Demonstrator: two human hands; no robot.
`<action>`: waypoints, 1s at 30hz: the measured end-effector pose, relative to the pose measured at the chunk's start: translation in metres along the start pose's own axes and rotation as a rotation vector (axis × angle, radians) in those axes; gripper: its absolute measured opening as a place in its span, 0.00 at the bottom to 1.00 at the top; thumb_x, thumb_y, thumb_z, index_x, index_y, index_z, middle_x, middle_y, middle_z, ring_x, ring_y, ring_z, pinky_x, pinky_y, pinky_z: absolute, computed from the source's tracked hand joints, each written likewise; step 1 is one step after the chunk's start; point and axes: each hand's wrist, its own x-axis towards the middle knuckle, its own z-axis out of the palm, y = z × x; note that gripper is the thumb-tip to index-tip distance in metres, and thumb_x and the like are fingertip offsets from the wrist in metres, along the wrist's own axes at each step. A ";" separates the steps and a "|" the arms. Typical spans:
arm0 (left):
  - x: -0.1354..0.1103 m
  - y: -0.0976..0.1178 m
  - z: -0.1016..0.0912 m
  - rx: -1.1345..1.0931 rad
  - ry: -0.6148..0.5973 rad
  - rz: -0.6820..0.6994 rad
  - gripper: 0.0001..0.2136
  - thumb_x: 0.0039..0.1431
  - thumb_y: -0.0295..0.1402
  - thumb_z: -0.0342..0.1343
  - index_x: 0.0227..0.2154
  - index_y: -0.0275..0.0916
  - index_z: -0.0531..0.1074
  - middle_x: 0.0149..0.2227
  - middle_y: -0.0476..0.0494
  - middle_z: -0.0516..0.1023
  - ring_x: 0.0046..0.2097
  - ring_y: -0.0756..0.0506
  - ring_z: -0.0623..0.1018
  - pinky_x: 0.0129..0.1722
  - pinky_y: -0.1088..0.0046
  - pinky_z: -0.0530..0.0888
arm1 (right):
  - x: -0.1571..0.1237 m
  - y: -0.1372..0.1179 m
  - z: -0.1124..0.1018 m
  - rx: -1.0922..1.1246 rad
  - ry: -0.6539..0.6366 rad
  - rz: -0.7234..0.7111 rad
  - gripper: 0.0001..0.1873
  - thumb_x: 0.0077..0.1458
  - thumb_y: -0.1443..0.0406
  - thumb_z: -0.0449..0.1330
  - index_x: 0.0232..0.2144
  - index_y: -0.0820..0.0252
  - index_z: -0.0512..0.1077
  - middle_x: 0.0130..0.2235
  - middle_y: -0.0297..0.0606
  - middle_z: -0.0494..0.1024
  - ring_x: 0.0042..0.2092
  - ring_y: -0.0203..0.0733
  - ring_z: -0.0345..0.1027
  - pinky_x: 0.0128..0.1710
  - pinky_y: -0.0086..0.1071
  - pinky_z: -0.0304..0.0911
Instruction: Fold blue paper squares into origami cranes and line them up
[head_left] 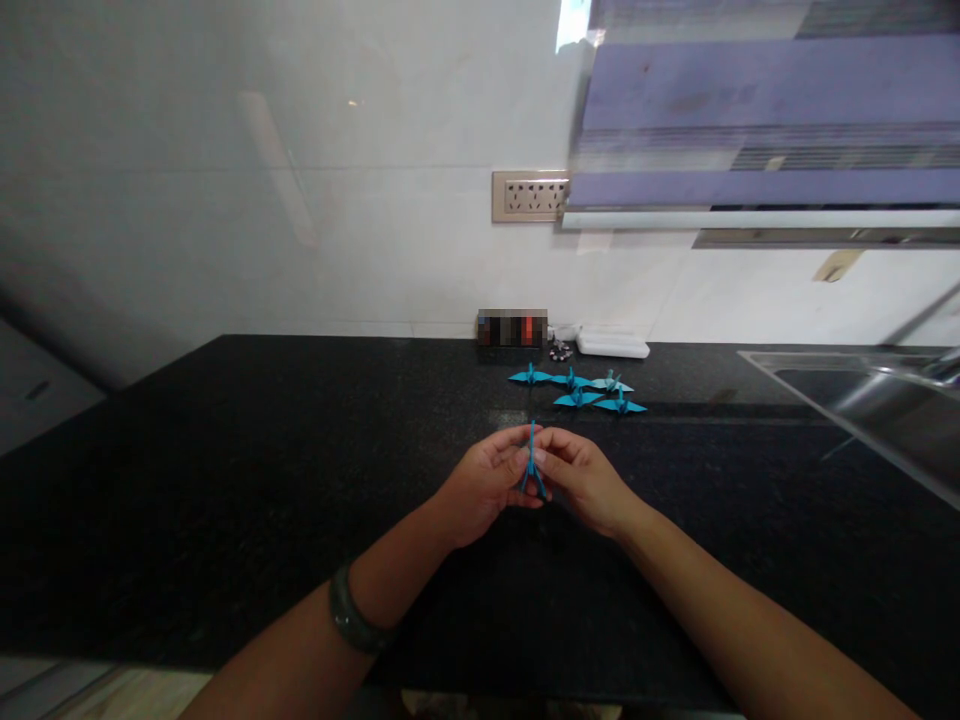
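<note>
My left hand and my right hand meet over the black counter, fingers pinched together on a small folded piece of blue paper that stands upright between them. A dark bangle sits on my left wrist. Beyond the hands, several finished blue paper cranes lie in a loose group on the counter.
A white flat box and a small dark-and-red object rest against the back wall. A wall socket strip is above them. A steel sink opens at the right. A window with blinds is at upper right.
</note>
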 end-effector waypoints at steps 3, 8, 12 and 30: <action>0.000 0.000 0.000 -0.030 -0.013 0.005 0.20 0.51 0.33 0.57 0.48 0.38 0.63 0.35 0.43 0.72 0.29 0.50 0.75 0.26 0.76 0.70 | 0.000 0.001 0.002 -0.029 -0.012 0.011 0.10 0.50 0.59 0.58 0.28 0.62 0.67 0.24 0.32 0.70 0.22 0.30 0.63 0.21 0.26 0.55; 0.001 0.000 -0.002 -0.032 0.097 0.063 0.13 0.48 0.32 0.59 0.38 0.35 0.69 0.28 0.47 0.73 0.26 0.52 0.73 0.26 0.78 0.69 | 0.000 -0.002 0.004 -0.095 0.101 -0.036 0.11 0.49 0.58 0.58 0.30 0.61 0.67 0.24 0.32 0.69 0.23 0.32 0.63 0.21 0.26 0.56; 0.004 0.000 -0.006 -0.012 0.244 0.092 0.10 0.45 0.33 0.61 0.27 0.33 0.69 0.22 0.50 0.72 0.23 0.54 0.71 0.24 0.79 0.68 | -0.001 -0.004 0.003 -0.231 0.132 -0.075 0.11 0.47 0.58 0.59 0.28 0.61 0.67 0.24 0.31 0.67 0.23 0.30 0.58 0.22 0.26 0.56; 0.002 0.004 -0.006 0.025 0.245 0.065 0.12 0.48 0.38 0.58 0.27 0.32 0.71 0.23 0.47 0.73 0.25 0.51 0.72 0.26 0.75 0.70 | -0.001 -0.006 -0.003 -0.389 0.172 -0.156 0.09 0.50 0.60 0.57 0.26 0.61 0.69 0.24 0.32 0.66 0.25 0.33 0.58 0.24 0.27 0.55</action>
